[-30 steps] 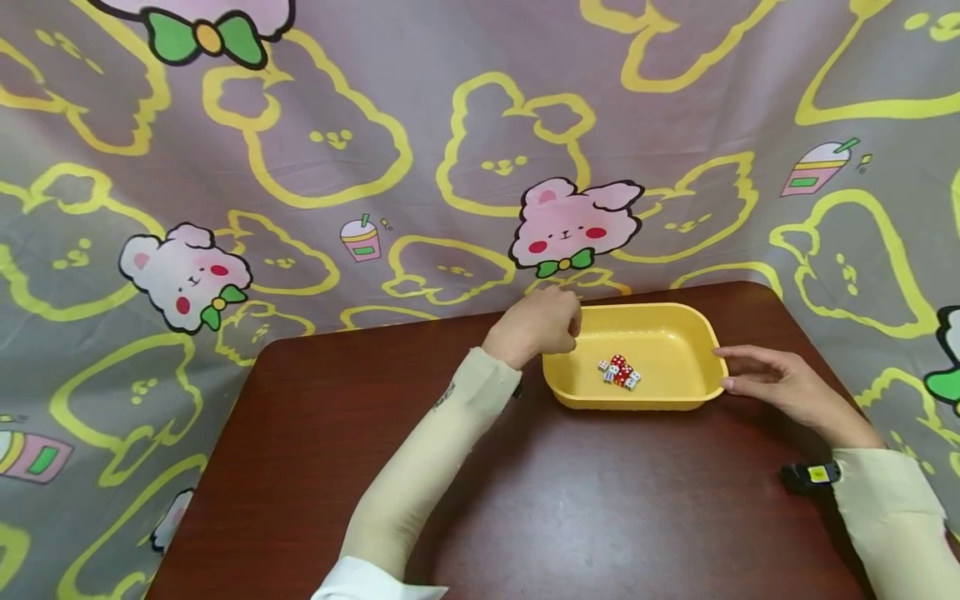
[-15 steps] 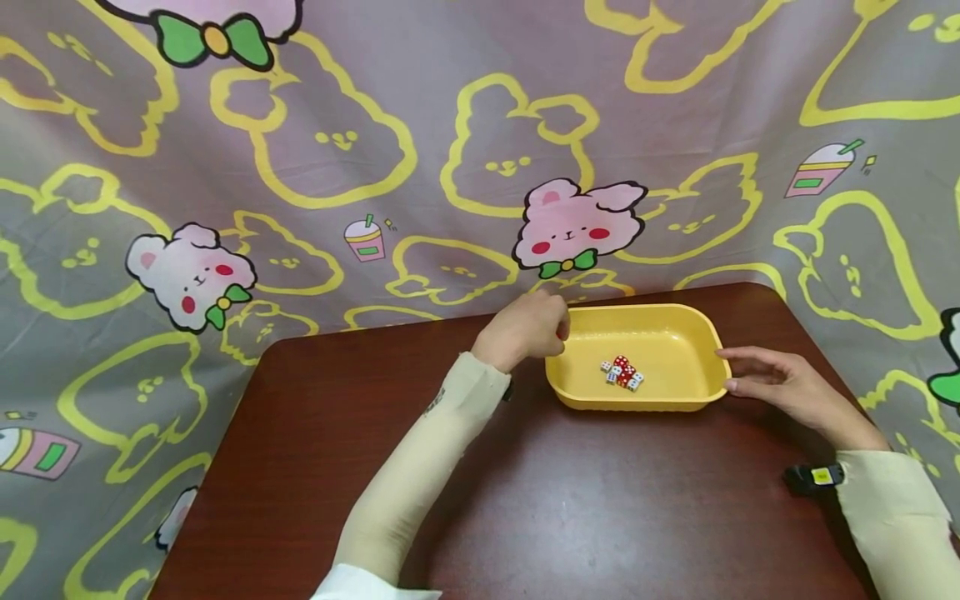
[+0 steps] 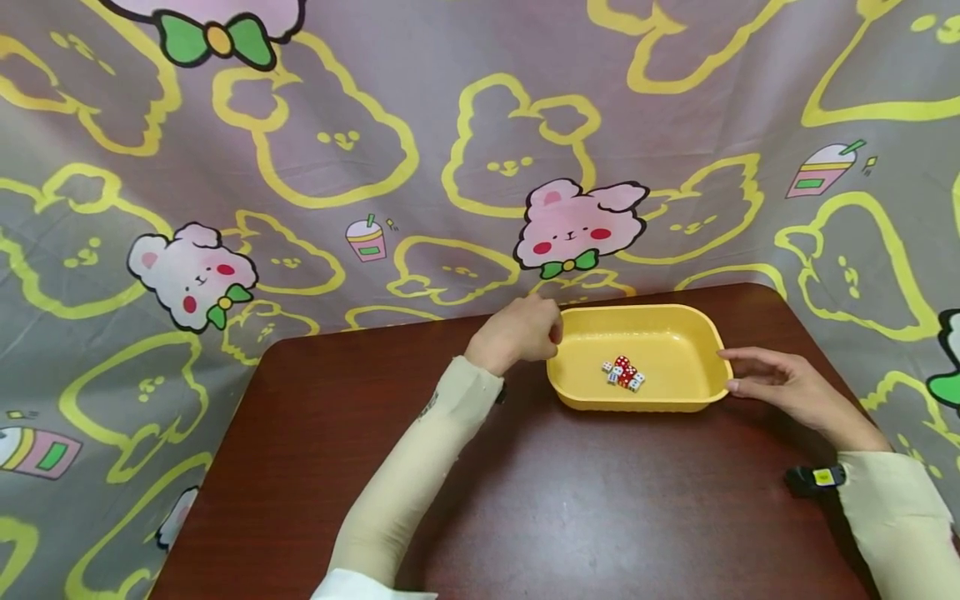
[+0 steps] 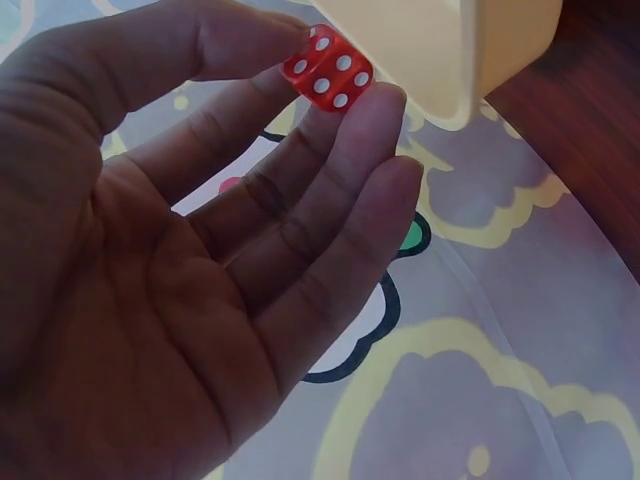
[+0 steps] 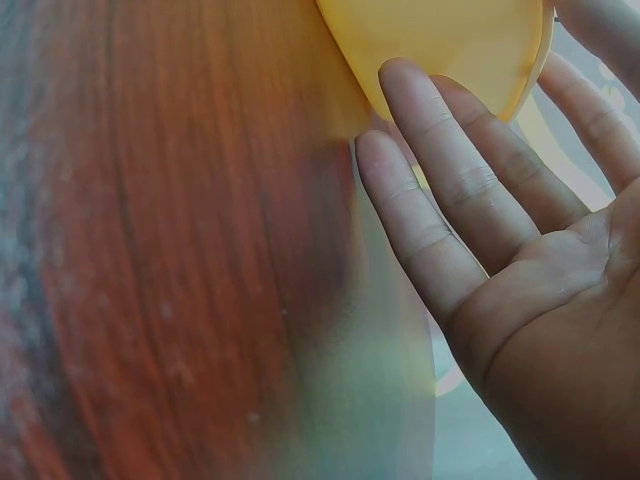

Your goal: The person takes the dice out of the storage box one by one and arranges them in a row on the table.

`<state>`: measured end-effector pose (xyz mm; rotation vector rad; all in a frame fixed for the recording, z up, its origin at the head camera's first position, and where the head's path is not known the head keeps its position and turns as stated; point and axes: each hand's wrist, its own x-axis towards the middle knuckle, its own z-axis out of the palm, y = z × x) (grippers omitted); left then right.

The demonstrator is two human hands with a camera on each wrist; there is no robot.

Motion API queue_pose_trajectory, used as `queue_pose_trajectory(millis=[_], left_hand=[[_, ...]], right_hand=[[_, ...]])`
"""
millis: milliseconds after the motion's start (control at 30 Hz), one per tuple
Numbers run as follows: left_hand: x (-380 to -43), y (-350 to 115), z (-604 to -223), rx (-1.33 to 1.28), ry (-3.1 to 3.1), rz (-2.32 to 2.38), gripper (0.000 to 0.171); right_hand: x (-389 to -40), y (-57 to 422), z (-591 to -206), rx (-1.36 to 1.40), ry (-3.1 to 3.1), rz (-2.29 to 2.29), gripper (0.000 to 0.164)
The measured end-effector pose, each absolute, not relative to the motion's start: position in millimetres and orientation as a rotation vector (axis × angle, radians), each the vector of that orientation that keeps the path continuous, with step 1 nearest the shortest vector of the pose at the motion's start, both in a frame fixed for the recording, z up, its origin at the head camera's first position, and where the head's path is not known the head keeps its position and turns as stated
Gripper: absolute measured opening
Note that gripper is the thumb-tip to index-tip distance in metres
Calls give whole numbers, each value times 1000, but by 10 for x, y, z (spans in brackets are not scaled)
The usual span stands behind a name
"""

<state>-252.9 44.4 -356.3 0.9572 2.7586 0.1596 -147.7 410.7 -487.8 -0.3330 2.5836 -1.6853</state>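
Note:
In the left wrist view, a red die with white dots (image 4: pixel 328 68) is pinched between the thumb and fingertips of my left hand (image 4: pixel 230 210). From the head view this left hand (image 3: pixel 517 333) hovers at the left rim of a yellow plastic basin (image 3: pixel 645 406), its back hiding the die. Inside the basin lies a small cluster of red and white dice (image 3: pixel 624 374). At the opposite end, my right hand (image 3: pixel 791 392) touches the basin's right rim with thumb and index finger. Its other fingers extend fairly straight in the right wrist view.
The basin stands near the back right of a dark reddish-brown table (image 3: pixel 600 500). Behind and beside the table hangs a grey-pink curtain (image 3: pixel 420 150) with cartoon animals. A black wrist device (image 3: pixel 813 478) sits under the right wrist.
My left hand has drawn back leftward from over the basin to its left rim. The right hand keeps its place at the right rim, and the dice cluster stays put.

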Motion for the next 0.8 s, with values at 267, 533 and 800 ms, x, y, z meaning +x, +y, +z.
queue_pose_trajectory(millis=[267, 533, 800], left_hand=[[-2531, 315, -3632, 912, 2761, 150, 8], [-2541, 241, -3711, 896, 2756, 175, 12], [-2535, 143, -3738, 874, 2736, 176, 10]], right_hand=[[-1507, 4100, -4898, -311, 2571, -1659, 49], [-1498, 4126, -4901, -316, 2541, -1676, 52], [-1498, 4123, -4892, -303, 2561, -1676, 52]])
